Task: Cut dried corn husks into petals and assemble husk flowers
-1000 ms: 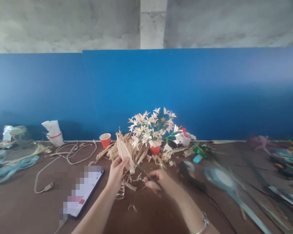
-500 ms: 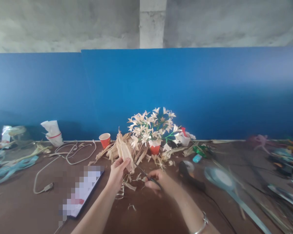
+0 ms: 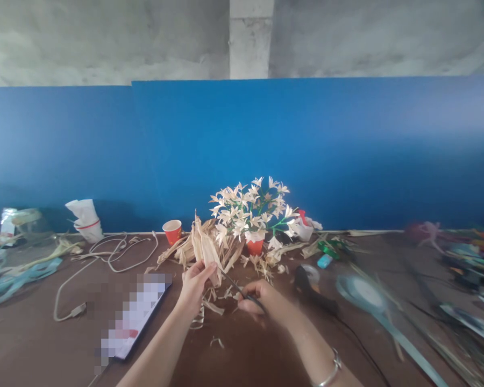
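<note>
Between thumb and fingers, my left hand [image 3: 197, 284] pinches a pale dried corn husk [image 3: 206, 244] that stands up from the grip. My right hand [image 3: 256, 301] is closed around the dark handles of a pair of scissors [image 3: 233, 281]. Their blades point up and left, with the tips at the husk's lower right edge. Behind the hands, white husk flowers [image 3: 246, 207] on green stems rise from a red cup [image 3: 255, 246]. More dried husks [image 3: 181, 251] are heaped beside it, and small scraps [image 3: 214, 307] lie below the hands.
A phone with a blurred-out screen [image 3: 139, 317] lies left of my forearm, near a white cable [image 3: 113, 263]. Another red cup [image 3: 172, 232] stands behind. To the right are a black corded tool [image 3: 312, 290] and a ribbon roll [image 3: 365, 294]. A blue panel [image 3: 185, 150] closes the back.
The scissors' tips are slightly closer to the husk's lower edge. Both hands otherwise keep nearly the same place and grip; the whole view has shifted a little.
</note>
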The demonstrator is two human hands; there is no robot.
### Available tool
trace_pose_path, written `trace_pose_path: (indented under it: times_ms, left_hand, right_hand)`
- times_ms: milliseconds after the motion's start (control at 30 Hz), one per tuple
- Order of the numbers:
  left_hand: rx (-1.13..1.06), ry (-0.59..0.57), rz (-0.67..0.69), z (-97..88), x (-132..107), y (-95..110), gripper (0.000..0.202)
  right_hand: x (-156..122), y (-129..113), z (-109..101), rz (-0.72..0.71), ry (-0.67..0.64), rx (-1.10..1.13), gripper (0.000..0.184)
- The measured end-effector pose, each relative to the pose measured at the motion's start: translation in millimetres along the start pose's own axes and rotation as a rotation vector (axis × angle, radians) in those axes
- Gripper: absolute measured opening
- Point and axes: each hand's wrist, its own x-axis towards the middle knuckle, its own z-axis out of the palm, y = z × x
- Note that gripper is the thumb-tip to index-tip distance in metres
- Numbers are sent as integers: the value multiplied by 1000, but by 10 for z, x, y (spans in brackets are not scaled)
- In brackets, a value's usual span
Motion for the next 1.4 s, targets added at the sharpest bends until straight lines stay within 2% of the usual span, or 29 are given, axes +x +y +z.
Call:
trace_pose_path:
  times_ms: [433,667,967,1167,1300,1400]
  left_hand:
    - [-39,-23,-43,2,20,-78,27]
    - [-87,-50,-58,20,13,-83,26]
    - [-33,-72,-103,26,26,-173,27]
    - [-7,-87,-99,56,7,-187,30]
    - [10,-50,-73,69,-4,-181,28]
    - [-31,17,-39,81,-15,-148,27]
  right_hand:
    - [10,40,-94,54,12,0,26]
    - [-7,6,-90,35,21,-21,20]
    - [-57,-45,-214,104,2,-103,20]
    - [-71,-98,-215,122,-6,-134,17]
    - [-80,-74,-238,139,-7,-93,19]
    - [-101,-30,-280,109,-77,-16,20]
